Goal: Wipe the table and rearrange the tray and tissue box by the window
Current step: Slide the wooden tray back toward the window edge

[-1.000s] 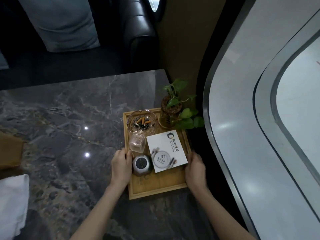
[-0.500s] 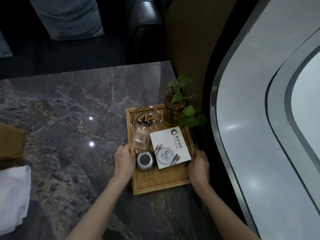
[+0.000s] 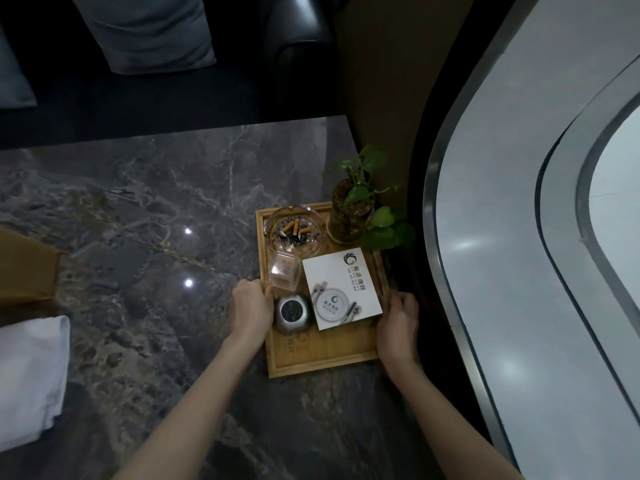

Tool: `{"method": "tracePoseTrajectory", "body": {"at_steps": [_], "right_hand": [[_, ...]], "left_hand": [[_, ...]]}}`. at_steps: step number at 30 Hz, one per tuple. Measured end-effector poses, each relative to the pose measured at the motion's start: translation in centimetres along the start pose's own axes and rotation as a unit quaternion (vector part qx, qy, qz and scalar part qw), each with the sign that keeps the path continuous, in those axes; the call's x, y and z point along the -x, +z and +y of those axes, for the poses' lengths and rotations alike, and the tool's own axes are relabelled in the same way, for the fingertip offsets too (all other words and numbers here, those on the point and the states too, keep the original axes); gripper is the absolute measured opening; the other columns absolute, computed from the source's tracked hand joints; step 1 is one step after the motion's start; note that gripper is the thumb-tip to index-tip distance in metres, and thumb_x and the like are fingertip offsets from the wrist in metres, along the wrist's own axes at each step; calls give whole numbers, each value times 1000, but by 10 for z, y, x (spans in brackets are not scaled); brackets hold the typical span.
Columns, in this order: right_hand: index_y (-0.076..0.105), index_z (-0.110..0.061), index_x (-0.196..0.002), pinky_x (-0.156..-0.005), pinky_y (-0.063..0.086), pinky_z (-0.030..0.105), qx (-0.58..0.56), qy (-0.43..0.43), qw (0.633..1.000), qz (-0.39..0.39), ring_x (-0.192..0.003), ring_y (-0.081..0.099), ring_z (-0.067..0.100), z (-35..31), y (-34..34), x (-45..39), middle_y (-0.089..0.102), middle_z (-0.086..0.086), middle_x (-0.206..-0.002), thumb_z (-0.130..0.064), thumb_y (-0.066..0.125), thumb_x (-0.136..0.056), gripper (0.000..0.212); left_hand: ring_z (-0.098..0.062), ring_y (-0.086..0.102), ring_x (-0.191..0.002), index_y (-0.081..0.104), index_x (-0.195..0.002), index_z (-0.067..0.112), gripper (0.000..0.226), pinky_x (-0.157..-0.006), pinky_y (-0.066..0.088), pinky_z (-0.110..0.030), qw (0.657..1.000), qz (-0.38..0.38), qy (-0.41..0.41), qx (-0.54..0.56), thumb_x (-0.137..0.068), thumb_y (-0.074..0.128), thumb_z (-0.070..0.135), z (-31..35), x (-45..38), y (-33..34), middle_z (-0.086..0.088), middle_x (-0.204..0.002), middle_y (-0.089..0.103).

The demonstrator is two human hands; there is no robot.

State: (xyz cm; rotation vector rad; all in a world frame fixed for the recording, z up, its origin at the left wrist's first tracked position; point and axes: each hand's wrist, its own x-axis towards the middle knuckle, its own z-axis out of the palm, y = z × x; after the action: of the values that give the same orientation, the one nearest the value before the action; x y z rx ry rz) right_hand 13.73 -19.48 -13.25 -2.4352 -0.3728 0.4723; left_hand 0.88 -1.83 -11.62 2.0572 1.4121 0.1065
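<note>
A: What is far left of the tray?

B: A white folded cloth at the table's left edge, and just behind it a brown thing, cut off, cannot tell what it is. Both well apart from the tray.

A: And the table?

B: Dark marble table, bare between cloth and tray.

A: Left hand?

B: Left hand is on the tray's left rim, fingers curled over the rim, gripping it.

A: The tray itself?

B: Wooden tray lies flat at the table's right edge, next to the window. Inside, far-left corner: glass ashtray w/ cigarette butts. Nearer from it a small clear container, then a round metal object just beside the left hand. Right part: white printed card. Far-right corner: plant in a glass jar, leaves hang over the rim.

A: Right hand?

B: Right hand holds the tray's right rim, fingers closed on it.

A: Tissue box?

B: Not sure; maybe the brown thing, cannot tell.
</note>
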Motion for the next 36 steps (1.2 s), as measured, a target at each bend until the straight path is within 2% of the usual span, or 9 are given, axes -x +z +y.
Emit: {"method": "tracePoseTrajectory", "body": {"at_steps": [4,8,13,18,22,25,29,33,36], "right_hand": [[51,0,-120,-86,32,20,39,-18,999,-5,-108,47,25,1,-1,1,48,18,-120,10,41,-87,36],[51,5,-117,-86,44,34,113,-51,992,-5,-112,47,33,-2,-3,1,50,23,-118,15,40,-84,36],[51,4,-118,-89,45,38,105,-58,992,-33,-111,49,35,-3,-10,0,51,23,-118,10,37,-88,33],[41,-4,-135,-99,45,39,93,-100,988,-78,-117,49,33,4,-22,16,52,20,-129,4,41,-88,48],[29,-8,-143,-112,27,38,187,-145,967,-91,-137,29,30,13,-28,44,30,15,-152,-14,39,-95,50],[12,-10,-147,-119,5,38,213,-152,959,-106,-146,8,24,20,-21,73,10,11,-158,-38,24,-97,59],[-10,-14,-145,-114,-13,35,247,-177,946,-117,-145,-8,16,32,-4,106,-4,4,-158,-60,-6,-84,76],[8,-9,-144,-113,-10,33,265,-188,943,-73,-141,13,22,36,11,121,15,7,-153,-54,5,-93,69],[10,-9,-144,-111,-10,32,273,-172,943,-78,-143,14,20,36,14,122,15,6,-151,-52,9,-94,67]], "left_hand": [[-29,63,-75,67,-83,1,26,-70,54,-45,1000,4,-2,-16,-86,56,24,-1,0,-1,-17,-85,67],[-28,63,-74,67,-83,2,26,-68,54,-45,1000,-5,4,-21,-86,56,26,-1,1,-3,-16,-84,66],[-18,58,-69,65,-87,6,22,-55,42,-25,999,-26,24,21,-90,51,22,0,12,-12,-10,-83,66],[-22,56,-105,55,-115,13,28,-85,46,-33,994,-33,102,15,-93,42,25,-6,45,-21,-9,-116,59],[-21,18,-142,14,-145,11,63,-116,20,-38,982,-42,162,-87,-93,37,37,-27,79,-13,-7,-155,17],[-17,-3,-144,-6,-145,13,76,-119,4,-39,972,-80,174,-134,-90,28,53,-45,97,-3,-4,-157,-6],[-11,-14,-140,-18,-141,15,84,-117,-2,-39,966,-106,171,-162,-80,10,65,-59,114,9,-3,-155,-14],[-13,-9,-143,-23,-133,19,77,-117,0,-39,969,-110,171,-141,-78,1,66,-63,116,13,1,-152,-15],[-12,-6,-143,-22,-133,17,88,-116,0,-38,970,-108,173,-134,-67,-14,74,-63,114,16,4,-147,-18]]}}
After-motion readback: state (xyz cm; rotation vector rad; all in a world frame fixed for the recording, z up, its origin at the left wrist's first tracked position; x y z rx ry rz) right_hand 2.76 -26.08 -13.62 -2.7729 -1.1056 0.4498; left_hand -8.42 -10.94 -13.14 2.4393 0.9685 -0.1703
